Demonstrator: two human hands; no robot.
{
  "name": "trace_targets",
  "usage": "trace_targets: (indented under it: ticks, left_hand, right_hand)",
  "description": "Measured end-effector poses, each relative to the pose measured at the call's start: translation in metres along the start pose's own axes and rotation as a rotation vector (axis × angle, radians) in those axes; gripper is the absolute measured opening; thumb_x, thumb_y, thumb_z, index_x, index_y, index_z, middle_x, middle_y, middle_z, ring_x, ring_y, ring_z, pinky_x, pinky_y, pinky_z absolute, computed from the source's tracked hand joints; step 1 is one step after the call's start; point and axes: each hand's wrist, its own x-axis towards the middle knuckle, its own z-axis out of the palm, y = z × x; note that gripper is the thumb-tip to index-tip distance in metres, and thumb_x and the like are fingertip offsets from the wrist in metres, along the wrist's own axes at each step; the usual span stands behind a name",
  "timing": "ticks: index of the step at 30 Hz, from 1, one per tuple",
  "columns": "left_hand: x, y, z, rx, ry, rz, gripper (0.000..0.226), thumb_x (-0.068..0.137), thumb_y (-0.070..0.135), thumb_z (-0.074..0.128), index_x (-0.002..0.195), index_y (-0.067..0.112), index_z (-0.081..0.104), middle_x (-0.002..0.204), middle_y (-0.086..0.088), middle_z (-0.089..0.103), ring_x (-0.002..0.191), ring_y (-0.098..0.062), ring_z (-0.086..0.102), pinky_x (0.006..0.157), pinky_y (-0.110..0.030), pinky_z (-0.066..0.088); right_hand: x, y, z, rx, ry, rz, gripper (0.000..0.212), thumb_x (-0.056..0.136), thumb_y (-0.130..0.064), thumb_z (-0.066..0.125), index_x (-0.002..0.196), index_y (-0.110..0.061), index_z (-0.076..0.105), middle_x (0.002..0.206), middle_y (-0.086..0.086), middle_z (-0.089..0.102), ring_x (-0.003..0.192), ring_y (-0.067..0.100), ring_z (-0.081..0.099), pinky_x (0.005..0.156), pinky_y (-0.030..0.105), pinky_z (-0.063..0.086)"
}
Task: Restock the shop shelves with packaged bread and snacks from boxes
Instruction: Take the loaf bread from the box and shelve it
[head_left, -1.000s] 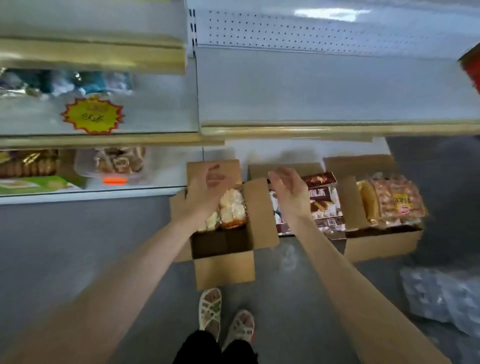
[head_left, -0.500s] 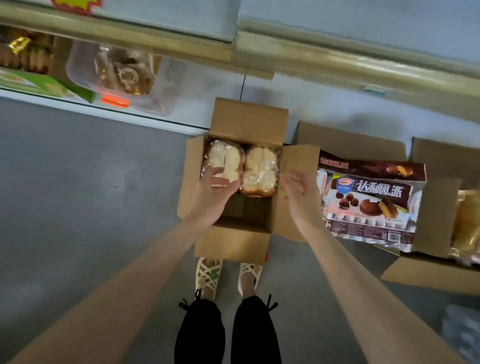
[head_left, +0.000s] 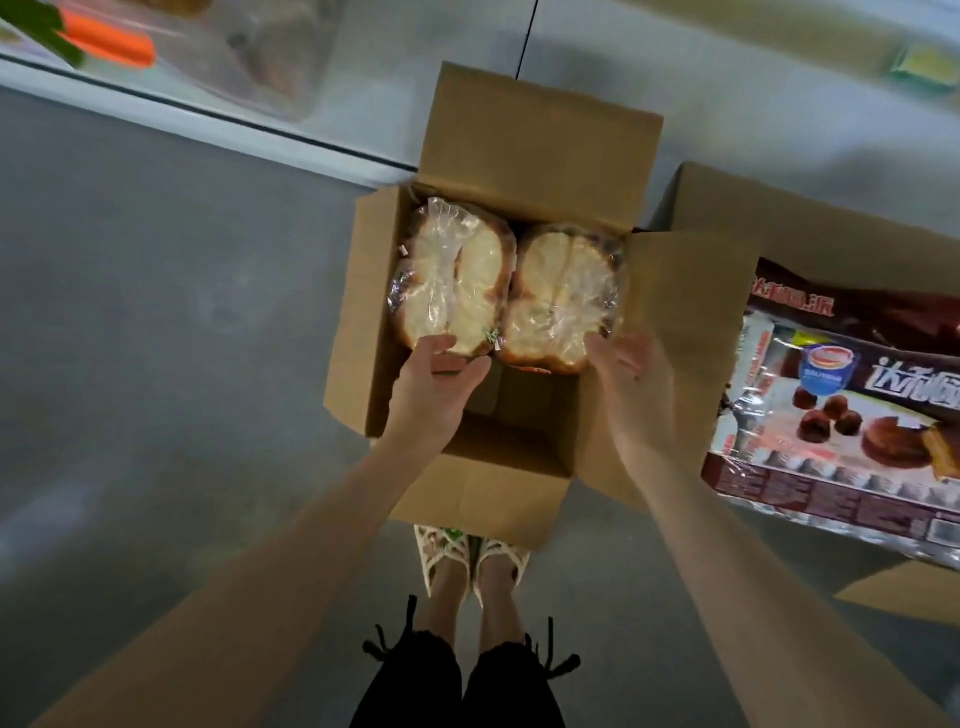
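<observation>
An open cardboard box (head_left: 540, 140) stands on the floor in front of my feet. Two clear-wrapped bread packs lie side by side in its far half, the left bread pack (head_left: 452, 275) and the right bread pack (head_left: 563, 291). My left hand (head_left: 439, 384) reaches into the box and grips the near end of the left pack between fingers and thumb. With fairly straight fingers, my right hand (head_left: 631, 379) touches the near right corner of the right pack. The near half of the box shows bare cardboard.
A second box (head_left: 810, 223) to the right holds a big brown pack of chocolate pies (head_left: 852, 415). The bottom shelf edge (head_left: 208, 111) runs along the far side, with blurred goods above it. The grey floor (head_left: 156, 338) spreads to the left.
The camera has tipped down and come closer to the box. Both hands have gone from the box flaps onto the near ends of the two bread packs.
</observation>
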Motion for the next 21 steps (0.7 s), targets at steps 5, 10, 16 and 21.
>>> trace_targets:
  ticks: [5, 10, 16, 21]
  left_hand:
    - [0.025, -0.009, 0.012, 0.038, -0.054, 0.028, 0.048, 0.090, 0.036, 0.065, 0.129, 0.016, 0.048, 0.114, 0.000, 0.064, 0.093, -0.013, 0.063, 0.069, -0.023, 0.050]
    - [0.039, -0.007, 0.021, 0.064, -0.046, 0.037, 0.047, 0.090, 0.037, 0.065, 0.130, 0.018, 0.049, 0.111, 0.003, 0.061, 0.088, -0.004, 0.058, 0.063, -0.016, 0.044]
    - [0.046, -0.010, 0.026, 0.085, -0.045, 0.031, 0.046, 0.090, 0.038, 0.064, 0.129, 0.019, 0.049, 0.107, 0.007, 0.060, 0.096, -0.009, 0.059, 0.069, -0.016, 0.044]
    - [0.046, -0.008, 0.028, 0.090, -0.061, 0.031, 0.047, 0.091, 0.038, 0.063, 0.131, 0.019, 0.049, 0.109, 0.007, 0.060, 0.097, -0.010, 0.059, 0.070, -0.019, 0.044]
  right_hand:
    - [0.028, 0.008, 0.014, 0.067, 0.006, 0.021, 0.086, 0.082, -0.056, 0.065, 0.150, -0.018, 0.028, 0.150, 0.000, 0.041, 0.135, 0.018, 0.041, 0.113, 0.043, 0.034]
    - [0.049, 0.004, 0.023, 0.102, -0.024, -0.020, 0.079, 0.083, -0.050, 0.069, 0.147, -0.022, 0.033, 0.144, -0.007, 0.047, 0.128, 0.010, 0.046, 0.109, 0.034, 0.037]
    - [0.063, 0.005, 0.029, -0.023, 0.025, 0.006, 0.057, 0.087, -0.044, 0.066, 0.134, -0.016, 0.049, 0.133, -0.001, 0.056, 0.121, 0.016, 0.053, 0.104, 0.036, 0.043]
    - [0.065, 0.006, 0.026, 0.020, 0.051, -0.011, 0.021, 0.092, -0.031, 0.063, 0.104, -0.014, 0.068, 0.100, -0.001, 0.070, 0.092, 0.011, 0.065, 0.084, 0.026, 0.052]
